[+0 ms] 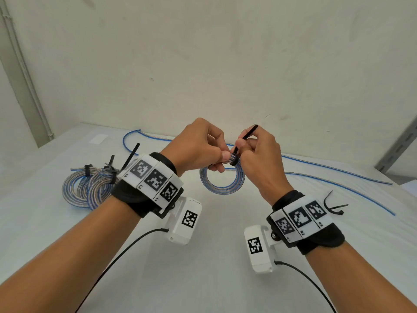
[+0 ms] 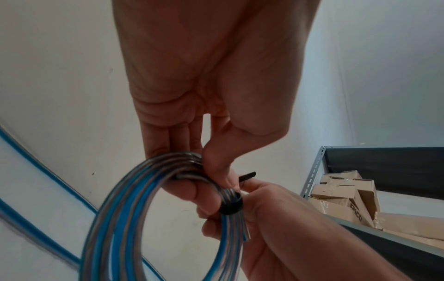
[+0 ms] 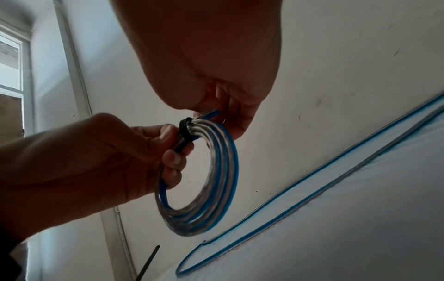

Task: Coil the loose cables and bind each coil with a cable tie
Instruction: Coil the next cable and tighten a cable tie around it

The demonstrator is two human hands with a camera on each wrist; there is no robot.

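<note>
A small coil of blue and clear cable (image 1: 222,184) hangs in the air above the white table (image 1: 214,256). My left hand (image 1: 220,159) grips its top, fingers curled round the strands (image 2: 153,192). A black cable tie (image 1: 234,161) is looped round the coil (image 3: 216,180) just right of that grip. My right hand (image 1: 242,146) pinches the tie's tail (image 1: 250,132), which sticks up and to the right. The wrist views show the tie's band (image 2: 231,206) (image 3: 185,127) snug on the strands between the two hands.
Two bound coils (image 1: 90,190) lie at the left, their tie tails standing up. Loose blue cables (image 1: 338,175) run along the table's back and right. Spare black ties (image 1: 334,206) lie near my right wrist. A metal shelf with cardboard boxes (image 2: 348,199) stands at the right.
</note>
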